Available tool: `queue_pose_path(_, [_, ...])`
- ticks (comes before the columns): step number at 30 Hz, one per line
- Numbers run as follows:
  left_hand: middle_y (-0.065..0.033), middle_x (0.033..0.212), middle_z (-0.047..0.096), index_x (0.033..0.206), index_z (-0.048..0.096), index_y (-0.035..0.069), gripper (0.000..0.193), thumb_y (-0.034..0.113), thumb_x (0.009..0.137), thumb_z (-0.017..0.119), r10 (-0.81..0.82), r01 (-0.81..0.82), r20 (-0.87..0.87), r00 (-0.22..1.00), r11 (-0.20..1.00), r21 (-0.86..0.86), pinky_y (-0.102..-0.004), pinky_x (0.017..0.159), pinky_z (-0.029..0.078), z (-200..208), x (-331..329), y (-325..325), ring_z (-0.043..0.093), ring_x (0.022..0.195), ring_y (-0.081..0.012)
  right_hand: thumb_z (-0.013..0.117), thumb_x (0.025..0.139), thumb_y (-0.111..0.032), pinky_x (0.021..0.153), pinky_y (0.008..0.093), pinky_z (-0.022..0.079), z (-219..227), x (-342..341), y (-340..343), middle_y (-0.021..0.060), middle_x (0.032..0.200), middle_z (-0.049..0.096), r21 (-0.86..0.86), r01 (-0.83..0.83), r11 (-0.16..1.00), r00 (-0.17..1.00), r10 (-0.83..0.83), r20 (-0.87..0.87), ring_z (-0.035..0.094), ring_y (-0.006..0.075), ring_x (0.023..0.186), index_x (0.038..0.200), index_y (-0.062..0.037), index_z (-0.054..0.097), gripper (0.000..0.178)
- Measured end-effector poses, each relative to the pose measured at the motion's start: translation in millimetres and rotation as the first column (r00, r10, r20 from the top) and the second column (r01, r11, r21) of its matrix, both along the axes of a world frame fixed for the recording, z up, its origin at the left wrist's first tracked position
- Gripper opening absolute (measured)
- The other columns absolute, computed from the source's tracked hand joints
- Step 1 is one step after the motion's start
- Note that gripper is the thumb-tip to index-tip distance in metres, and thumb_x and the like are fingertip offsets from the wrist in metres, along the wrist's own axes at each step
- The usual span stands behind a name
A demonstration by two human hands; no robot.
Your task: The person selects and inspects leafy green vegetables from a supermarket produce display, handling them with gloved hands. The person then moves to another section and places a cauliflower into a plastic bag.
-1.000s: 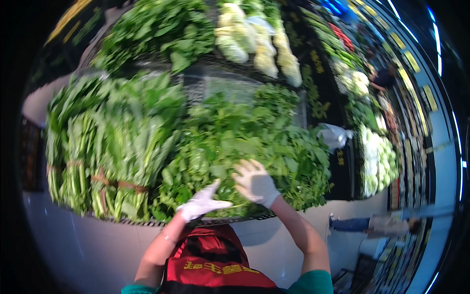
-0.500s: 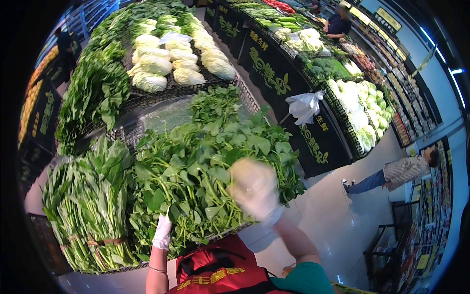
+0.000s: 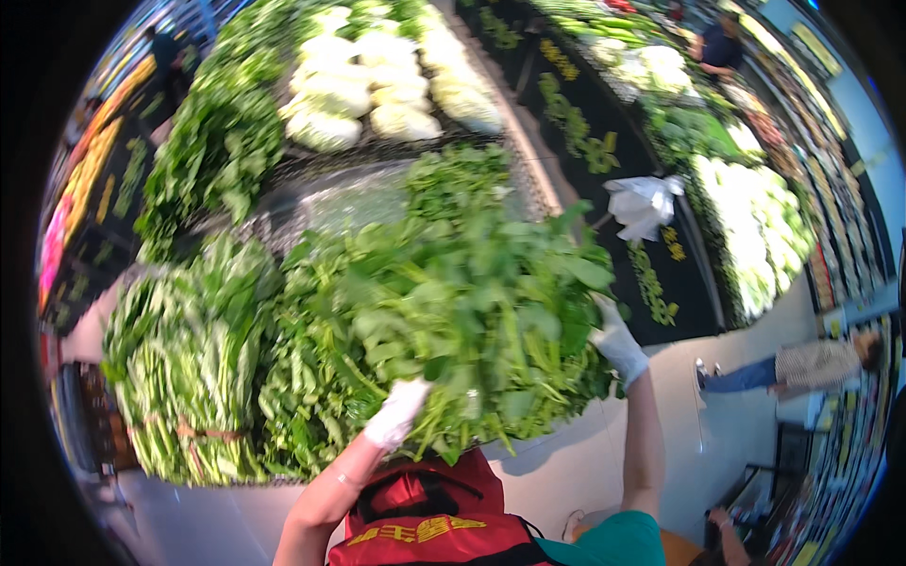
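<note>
A big heap of loose leafy greens (image 3: 472, 302) fills the middle of the produce stand. My left hand (image 3: 396, 413), in a white glove, presses into the near edge of the heap, fingers partly buried among stems. My right hand (image 3: 618, 341), also white-gloved, reaches to the heap's right side and touches the outer leaves there. Whether either hand grips a bunch is hidden by leaves. Tied bundles of long-stemmed greens (image 3: 179, 377) lie to the left of the heap.
Pale cabbages (image 3: 377, 85) are piled at the back with darker greens (image 3: 212, 151) on their left. A roll of white plastic bags (image 3: 642, 203) hangs by the aisle. Another stand of vegetables (image 3: 746, 217) lies to the right. A person (image 3: 802, 363) walks at the right.
My right hand has swung from the front middle of the heap out to its right side. My left hand has risen into the near edge of the leaves. The view has shifted slightly.
</note>
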State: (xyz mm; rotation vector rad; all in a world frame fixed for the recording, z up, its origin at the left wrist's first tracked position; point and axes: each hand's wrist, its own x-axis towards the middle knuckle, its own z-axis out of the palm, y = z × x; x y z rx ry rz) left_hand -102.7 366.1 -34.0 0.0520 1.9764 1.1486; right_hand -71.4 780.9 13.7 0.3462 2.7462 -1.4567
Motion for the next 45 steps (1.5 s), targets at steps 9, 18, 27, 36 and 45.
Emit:
queue_pose_path(9, [-0.0037,0.117,0.064,0.126,0.059,0.003,0.034,0.023,0.098,0.056,0.512,-0.444,0.042,0.858,0.698,0.562,-0.0326,0.094,0.047,-52.7,2.2,-25.8,0.058,0.106,-0.0135,0.078,0.070,-0.020,0.107,0.0473,0.038,-29.9,-25.7,-57.3,0.0253,0.140,0.044,0.701,-0.092,0.708,0.988,0.151,-0.022,0.045,0.0470,0.124,0.135,-0.0096,0.051,0.071])
queue_pose_path(18, [-0.0028,0.092,0.068,0.103,0.067,0.002,0.027,0.026,0.096,0.057,0.415,-0.417,0.134,0.900,0.909,-0.013,-0.0285,0.073,0.046,10.6,0.2,-74.8,0.055,0.081,-0.0095,0.085,0.070,-0.032,0.107,0.0435,0.039,31.7,-7.0,-49.2,0.0266,0.146,0.040,0.550,-0.076,0.832,0.995,0.101,-0.015,0.042,0.0405,0.133,0.153,-0.0150,0.031,0.100])
queue_pose_path(27, [-0.0030,0.131,0.055,0.139,0.048,0.008,0.057,0.051,0.104,0.037,0.692,-0.776,0.355,0.628,0.530,0.340,-0.0333,0.097,0.045,-18.9,35.6,-101.8,0.053,0.116,-0.0154,0.069,0.088,-0.020,0.112,0.0377,0.034,54.0,13.6,-77.7,0.0188,0.149,0.040,0.326,-0.040,0.944,0.997,0.057,-0.044,0.040,0.0319,0.137,0.149,-0.0129,0.040,0.068])
queue_pose_path(36, [-0.0305,0.152,0.031,0.148,0.019,-0.014,0.098,0.054,0.091,0.060,0.550,-0.544,0.028,0.835,0.816,0.196,-0.0351,0.119,0.018,-12.9,21.1,-12.6,0.032,0.143,-0.0344,0.072,0.074,0.000,0.115,0.0397,0.032,22.2,23.1,-86.7,0.0172,0.153,0.035,0.394,-0.115,0.912,0.993,0.116,0.021,0.037,0.0343,0.140,0.140,-0.0042,0.050,0.069])
queue_pose_path(45, [-0.0351,0.152,0.025,0.147,0.017,-0.015,0.108,0.063,0.086,0.061,0.432,-0.425,-0.111,0.895,0.902,0.082,-0.0367,0.118,0.024,13.0,16.0,-53.3,0.027,0.144,-0.0395,0.071,0.075,-0.004,0.112,0.0438,0.035,103.0,19.4,-117.4,0.0226,0.151,0.036,0.712,-0.117,0.693,0.988,0.006,0.156,0.040,0.0383,0.136,0.148,-0.0111,0.040,0.080])
